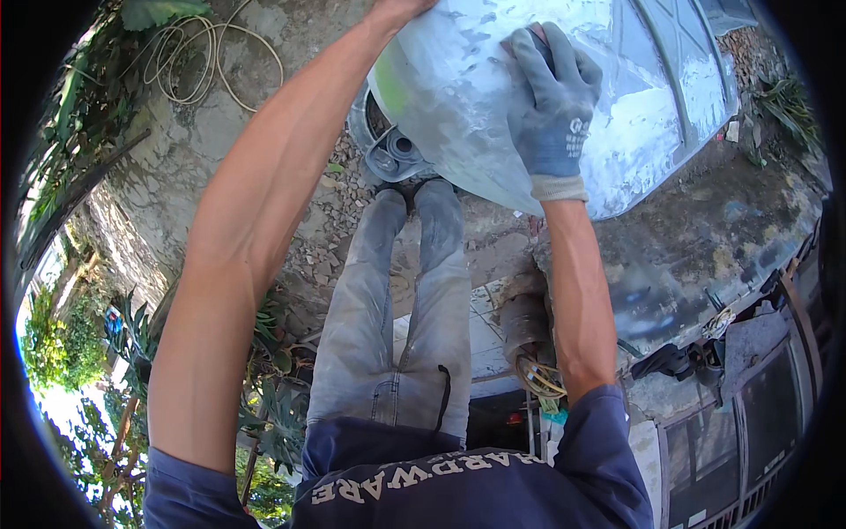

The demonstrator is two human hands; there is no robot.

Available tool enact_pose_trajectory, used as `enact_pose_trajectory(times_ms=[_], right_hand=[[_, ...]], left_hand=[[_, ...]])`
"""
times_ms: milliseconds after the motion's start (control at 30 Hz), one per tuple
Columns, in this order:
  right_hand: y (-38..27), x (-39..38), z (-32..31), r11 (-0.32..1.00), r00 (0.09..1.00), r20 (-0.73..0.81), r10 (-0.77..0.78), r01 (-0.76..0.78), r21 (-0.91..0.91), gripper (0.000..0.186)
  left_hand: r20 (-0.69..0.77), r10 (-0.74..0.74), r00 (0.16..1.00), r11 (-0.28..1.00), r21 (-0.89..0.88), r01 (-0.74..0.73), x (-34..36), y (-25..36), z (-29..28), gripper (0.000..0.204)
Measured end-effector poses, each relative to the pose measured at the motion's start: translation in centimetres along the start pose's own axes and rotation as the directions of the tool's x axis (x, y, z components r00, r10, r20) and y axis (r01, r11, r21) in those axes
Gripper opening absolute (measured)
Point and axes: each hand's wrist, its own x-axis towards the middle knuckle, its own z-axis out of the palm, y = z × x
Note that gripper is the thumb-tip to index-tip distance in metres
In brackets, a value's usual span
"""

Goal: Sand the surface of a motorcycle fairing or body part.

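My left hand [407,9], bare, is at the top of the view on the upper left edge of a large curved panel [467,115] with patchy pale blue-white coating; its fingers are mostly cut off. My right hand [555,110], in a grey-blue glove, presses on the panel with its fingers curled over something small and dark that I cannot make out. Ribs cross the panel's right part. Beneath its left edge sits a grey bucket-like object [397,159] with round openings. My legs stand just below it.
A pale coiled hose [211,62] lies on rough concrete at upper left. Plants [75,326] line the left side. A stained concrete slab [679,273], a cylinder with yellow loops [524,331] and dark metal-framed panels [731,432] are at lower right. Rubble lies around my feet.
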Motion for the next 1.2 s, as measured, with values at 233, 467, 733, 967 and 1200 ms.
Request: enact_pose_trajectory(times_ms=[233,467,733,967,1200], right_hand=[[-1.3,-5.9,-1.3,0.982,0.999,0.049,0.011,-0.001,-0.188,0.033],[-1.2,-5.9,-2.4,0.964,1.0,0.007,-0.023,0.024,-0.266,0.03],[-1.3,4.5,4.6,0.998,0.995,-0.08,-0.066,0.064,-0.026,0.018],[-1.4,-9.2,-1.6,0.979,0.997,-0.072,-0.02,0.005,-0.204,0.031],[-1.3,-1.5,1.2,0.992,0.999,-0.051,-0.017,0.01,-0.122,0.02]], left_hand=[[0.046,-0.033,0.998,0.999,-0.013,0.033,-1.0,-0.2,0.9,0.056],[0.004,-0.045,0.999,0.986,-0.159,0.045,-0.7,1.1,1.2,0.055],[0.019,-0.016,1.0,0.999,-0.03,0.017,0.2,-1.7,0.1,0.057],[0.073,-0.008,0.997,0.999,-0.03,0.01,0.0,0.0,0.6,0.06],[0.076,-0.032,0.997,0.999,0.008,0.031,0.2,-1.1,-0.1,0.059]])
